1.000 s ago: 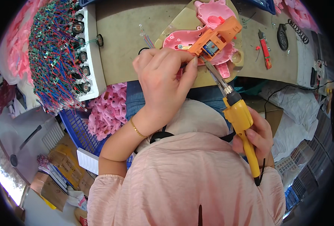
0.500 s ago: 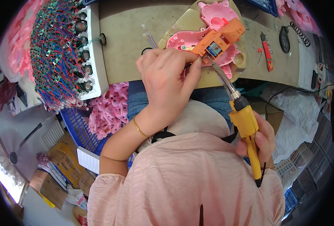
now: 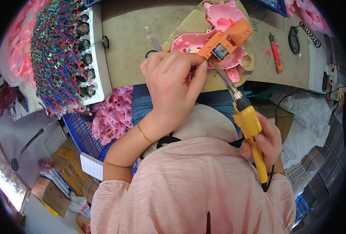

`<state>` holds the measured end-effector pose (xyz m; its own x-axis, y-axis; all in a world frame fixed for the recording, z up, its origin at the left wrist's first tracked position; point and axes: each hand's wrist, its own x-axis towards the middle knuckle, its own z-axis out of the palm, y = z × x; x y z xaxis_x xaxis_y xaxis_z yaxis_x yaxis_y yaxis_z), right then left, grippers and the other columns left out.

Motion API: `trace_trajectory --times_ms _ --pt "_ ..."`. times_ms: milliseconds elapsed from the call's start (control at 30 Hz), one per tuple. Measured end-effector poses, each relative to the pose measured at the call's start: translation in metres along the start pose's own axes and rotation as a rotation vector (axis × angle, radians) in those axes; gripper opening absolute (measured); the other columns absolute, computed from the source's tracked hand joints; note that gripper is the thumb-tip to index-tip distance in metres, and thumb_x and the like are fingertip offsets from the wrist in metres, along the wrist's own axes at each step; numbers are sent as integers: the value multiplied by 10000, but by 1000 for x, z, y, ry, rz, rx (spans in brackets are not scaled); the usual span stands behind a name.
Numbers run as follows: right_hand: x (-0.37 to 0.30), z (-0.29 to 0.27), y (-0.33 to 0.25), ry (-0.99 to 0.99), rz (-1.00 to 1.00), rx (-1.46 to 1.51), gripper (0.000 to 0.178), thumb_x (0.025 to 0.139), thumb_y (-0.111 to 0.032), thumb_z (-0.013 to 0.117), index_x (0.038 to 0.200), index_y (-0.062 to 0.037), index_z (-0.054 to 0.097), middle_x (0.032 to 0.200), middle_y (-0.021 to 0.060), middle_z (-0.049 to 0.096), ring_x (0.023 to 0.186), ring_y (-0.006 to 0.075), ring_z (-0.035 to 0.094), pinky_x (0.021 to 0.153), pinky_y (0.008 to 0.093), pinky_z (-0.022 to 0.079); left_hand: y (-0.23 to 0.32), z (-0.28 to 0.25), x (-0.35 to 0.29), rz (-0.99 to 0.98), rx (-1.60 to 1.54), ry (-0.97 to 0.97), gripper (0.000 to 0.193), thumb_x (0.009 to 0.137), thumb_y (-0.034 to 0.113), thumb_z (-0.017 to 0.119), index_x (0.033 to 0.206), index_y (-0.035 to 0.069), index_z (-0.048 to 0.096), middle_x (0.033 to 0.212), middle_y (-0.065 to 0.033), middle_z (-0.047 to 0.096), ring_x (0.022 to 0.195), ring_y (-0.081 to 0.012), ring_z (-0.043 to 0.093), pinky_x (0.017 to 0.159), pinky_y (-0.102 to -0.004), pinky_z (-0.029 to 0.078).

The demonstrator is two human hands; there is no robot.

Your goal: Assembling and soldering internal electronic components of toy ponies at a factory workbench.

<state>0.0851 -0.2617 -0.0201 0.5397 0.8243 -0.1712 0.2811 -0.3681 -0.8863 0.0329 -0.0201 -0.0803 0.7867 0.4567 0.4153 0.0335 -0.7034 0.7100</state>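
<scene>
1. The widest thing is the long, greenish-beige counter (image 3: 134, 23), crossing the top of the view.
2. At its left, a dense heap of red, blue and green wires with small circuit boards (image 3: 56, 58) lies beside round black speakers on a white foam tray (image 3: 103, 84).
3. Below the counter, a blue slatted plastic basket (image 3: 77, 136) holds a pile of small pink plastic parts (image 3: 116, 113).
4. A yellowish-beige shaped board (image 3: 188, 25) lies on the counter ahead of the person, with a glossy pink hollow plastic shell (image 3: 188, 41) on it.
5. A yellow-handled soldering iron with a metal shaft (image 3: 248, 123) slants upward, its tip at the orange housing's near edge; contact there cannot be told.
6. The left hand (image 3: 171, 76) has thumb and forefinger pinched together at the housing's near left corner; what lies between them is hidden.
7. The right hand (image 3: 268, 142) is curled closed around the iron's yellow handle.
8. The orange boxy plastic housing (image 3: 219, 39) lies tilted over the pink shell, a small blue component (image 3: 220, 51) showing in its opening.
9. A slim red cutter (image 3: 275, 54) lies to the right.
</scene>
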Motion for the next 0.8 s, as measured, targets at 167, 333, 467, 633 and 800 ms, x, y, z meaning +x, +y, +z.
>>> trace_trajectory --times_ms 167,333,467,633,800 --pt "-13 -6 -10 78 227 483 611 786 -334 535 1247 58 452 937 124 641 760 196 620 679 297 473 0 0 0 10 5 -15 70 724 153 677 714 132 611 632 25 525 703 -185 477 714 -327 298" --pt "-20 -7 -11 244 375 628 698 840 -452 468 1301 66 382 1196 145 531 1076 178 524 893 290 400 2 -3 -1 -23 21 -34 72 726 152 674 713 130 607 649 20 532 713 -188 479 721 -331 302" --pt "-22 -4 18 345 -138 155 693 866 -446 505 1345 20 320 1231 183 503 1108 223 514 933 328 397 4 -4 2 -19 17 -42 75 721 147 677 710 129 604 656 19 530 717 -189 479 726 -331 303" --pt "-20 9 25 713 -303 11 764 840 -484 581 1351 -9 270 1275 190 444 1153 311 478 935 441 416 6 -4 2 136 154 94 92 704 133 696 775 125 638 727 12 581 770 -186 506 738 -327 315" --pt "-9 -2 2 809 -26 225 743 810 -398 658 1355 -60 281 1258 161 467 1139 271 494 928 403 428 9 -20 8 111 75 8 114 714 134 703 815 116 652 740 0 598 747 -187 525 720 -322 335"
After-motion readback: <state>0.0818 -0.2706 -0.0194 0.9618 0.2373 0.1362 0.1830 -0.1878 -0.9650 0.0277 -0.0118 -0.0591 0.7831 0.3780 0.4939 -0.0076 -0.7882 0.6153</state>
